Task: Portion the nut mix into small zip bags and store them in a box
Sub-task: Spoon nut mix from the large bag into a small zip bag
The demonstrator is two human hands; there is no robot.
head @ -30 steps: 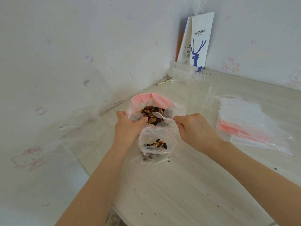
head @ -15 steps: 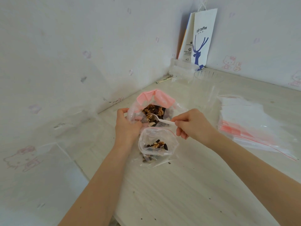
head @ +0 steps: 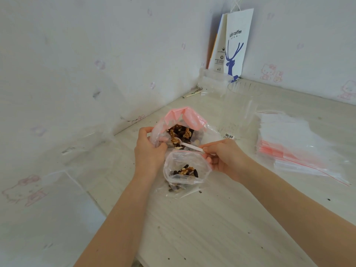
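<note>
At mid-worktop, near the left wall: small zip bag (head: 185,168) stands open-mouthed, a shallow layer of nut mix (head: 186,171) in its bottom, walnut pieces and dark kernels. Just behind it, touching, a large bag (head: 194,120) with a pink rim, folded open, holds the bulk supply. Left hand (head: 149,151): fingers curled round the large bag's bunched left wall; the small bag's left rim runs under this hand, and I cannot tell if it is pinched too. Right hand (head: 223,158): thumb and forefinger pinch the handle end of a white plastic spoon (head: 189,146); lower fingers curl against the small bag's right rim. Spoon bowl sits inside the large bag's mouth, loaded with a walnut piece. Dark crumbs on the worktop (head: 212,218). To the right, well apart: stack of empty zip bags (head: 292,143), red seal lines. Back corner: white paper bag (head: 238,45) with a blue deer, upright against the wall; clear plastic containers (head: 213,78) before it.
</note>
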